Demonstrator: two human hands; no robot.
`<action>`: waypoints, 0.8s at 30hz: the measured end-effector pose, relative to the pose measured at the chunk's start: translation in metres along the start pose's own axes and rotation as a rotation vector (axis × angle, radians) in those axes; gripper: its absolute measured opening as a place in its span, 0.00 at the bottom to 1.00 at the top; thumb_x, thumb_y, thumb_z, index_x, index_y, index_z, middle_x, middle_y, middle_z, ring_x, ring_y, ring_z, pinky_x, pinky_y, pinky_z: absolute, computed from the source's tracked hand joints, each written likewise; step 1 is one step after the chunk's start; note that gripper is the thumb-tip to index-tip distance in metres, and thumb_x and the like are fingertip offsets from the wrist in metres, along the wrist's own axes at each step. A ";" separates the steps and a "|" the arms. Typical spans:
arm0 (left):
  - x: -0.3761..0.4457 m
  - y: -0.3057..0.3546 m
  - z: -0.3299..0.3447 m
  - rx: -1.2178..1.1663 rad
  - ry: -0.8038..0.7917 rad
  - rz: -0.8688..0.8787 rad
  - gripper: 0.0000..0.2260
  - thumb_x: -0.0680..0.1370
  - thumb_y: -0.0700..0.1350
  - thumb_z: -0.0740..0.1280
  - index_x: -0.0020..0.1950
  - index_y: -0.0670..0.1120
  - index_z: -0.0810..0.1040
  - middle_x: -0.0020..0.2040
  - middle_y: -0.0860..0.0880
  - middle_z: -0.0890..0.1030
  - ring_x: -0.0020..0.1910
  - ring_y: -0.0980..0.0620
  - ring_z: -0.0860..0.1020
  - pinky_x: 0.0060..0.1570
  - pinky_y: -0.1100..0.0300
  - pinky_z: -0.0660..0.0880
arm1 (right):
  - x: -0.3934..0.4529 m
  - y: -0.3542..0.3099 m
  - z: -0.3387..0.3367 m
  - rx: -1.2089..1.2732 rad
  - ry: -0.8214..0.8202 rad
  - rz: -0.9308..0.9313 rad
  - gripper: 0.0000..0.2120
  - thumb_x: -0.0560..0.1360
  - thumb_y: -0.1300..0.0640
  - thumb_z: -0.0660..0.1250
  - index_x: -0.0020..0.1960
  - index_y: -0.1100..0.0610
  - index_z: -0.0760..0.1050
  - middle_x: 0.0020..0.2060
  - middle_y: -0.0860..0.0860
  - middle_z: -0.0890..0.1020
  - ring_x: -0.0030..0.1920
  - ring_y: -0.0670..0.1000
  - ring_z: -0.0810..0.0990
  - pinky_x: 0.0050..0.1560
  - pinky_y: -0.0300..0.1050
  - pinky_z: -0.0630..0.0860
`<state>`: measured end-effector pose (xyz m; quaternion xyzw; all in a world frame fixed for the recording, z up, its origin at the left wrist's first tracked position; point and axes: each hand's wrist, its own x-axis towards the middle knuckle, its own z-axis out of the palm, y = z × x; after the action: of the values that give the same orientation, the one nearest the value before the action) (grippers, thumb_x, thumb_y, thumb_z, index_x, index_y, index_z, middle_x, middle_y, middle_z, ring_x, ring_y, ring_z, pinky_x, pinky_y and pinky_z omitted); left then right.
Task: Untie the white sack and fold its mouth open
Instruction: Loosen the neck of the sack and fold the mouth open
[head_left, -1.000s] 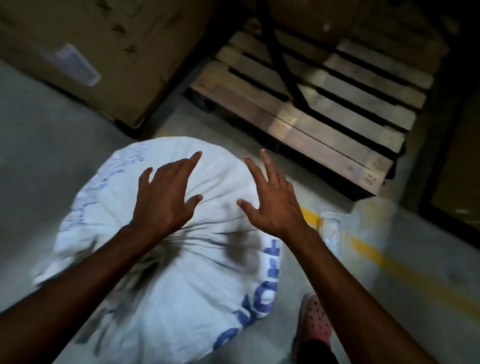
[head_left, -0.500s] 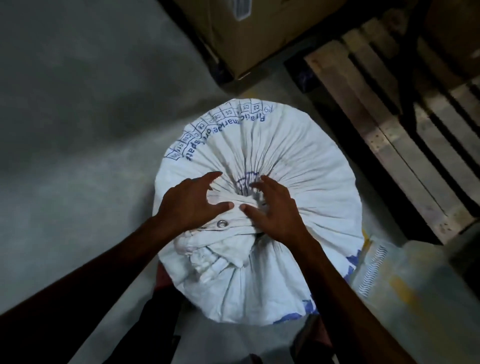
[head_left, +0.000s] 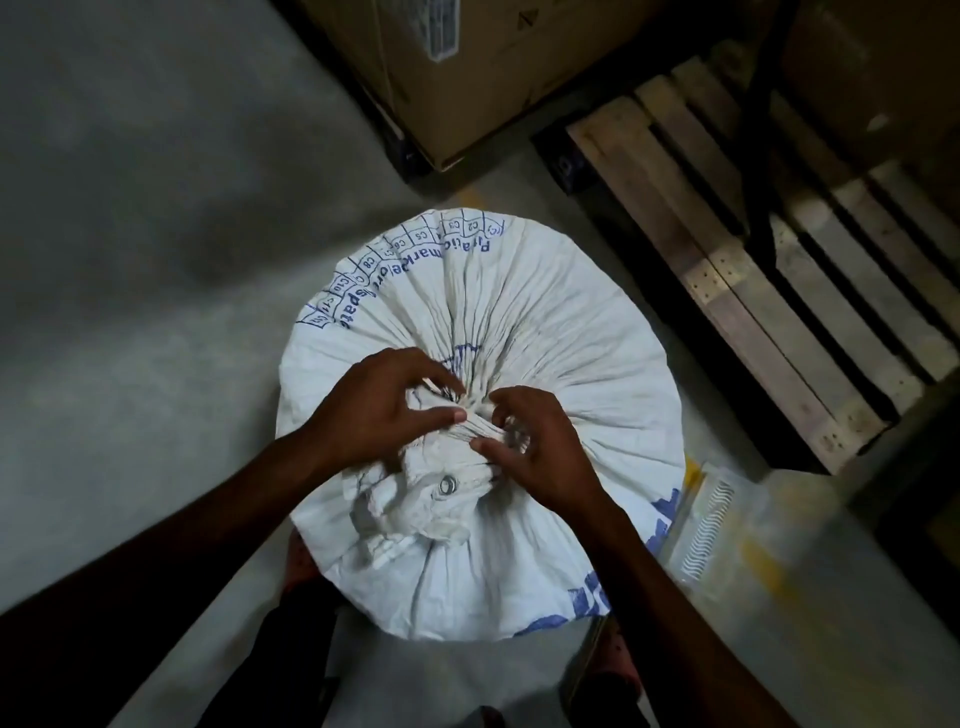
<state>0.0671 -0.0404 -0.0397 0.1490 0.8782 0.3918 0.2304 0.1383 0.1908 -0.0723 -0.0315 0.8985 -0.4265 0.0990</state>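
both hands were down on the tied neck of the sack

left hand came in from lower left with fingers curled and thumb stretched right, its fingertips pinching the gathered cloth at the knot; right hand came from lower right, fingers bent, thumb and forefinger closed on the same bunched strands. two hands, one round white woven sack with blue print, one metal eyelet just below the knot. the sack stood upright on the grey concrete floor, mouth tied shut, pleats fanning out from the middle. one brown cardboard box sat beyond it, one wooden slat pallet to the right.
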 end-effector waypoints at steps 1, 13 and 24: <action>-0.002 0.002 0.001 0.048 -0.060 0.053 0.18 0.70 0.68 0.72 0.52 0.59 0.86 0.49 0.61 0.85 0.51 0.61 0.81 0.55 0.53 0.78 | -0.005 0.003 -0.001 0.018 -0.012 0.005 0.18 0.71 0.50 0.79 0.53 0.60 0.80 0.46 0.49 0.83 0.52 0.49 0.77 0.57 0.53 0.74; -0.022 0.025 0.034 0.005 -0.122 -0.114 0.21 0.74 0.68 0.66 0.33 0.55 0.85 0.29 0.52 0.84 0.31 0.56 0.83 0.39 0.53 0.79 | 0.005 0.017 -0.020 -0.200 -0.243 0.052 0.26 0.70 0.28 0.67 0.43 0.52 0.80 0.46 0.45 0.82 0.48 0.50 0.81 0.50 0.55 0.79; -0.026 -0.010 0.022 -0.038 0.008 -0.120 0.17 0.67 0.68 0.72 0.49 0.60 0.86 0.49 0.60 0.85 0.48 0.63 0.83 0.53 0.51 0.82 | -0.031 0.027 -0.004 -0.678 -0.365 -0.116 0.44 0.60 0.33 0.76 0.71 0.48 0.68 0.72 0.52 0.71 0.65 0.60 0.75 0.56 0.58 0.73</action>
<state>0.1001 -0.0449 -0.0531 0.0901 0.8788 0.3947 0.2527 0.1685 0.2156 -0.0858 -0.1886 0.9528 -0.0977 0.2169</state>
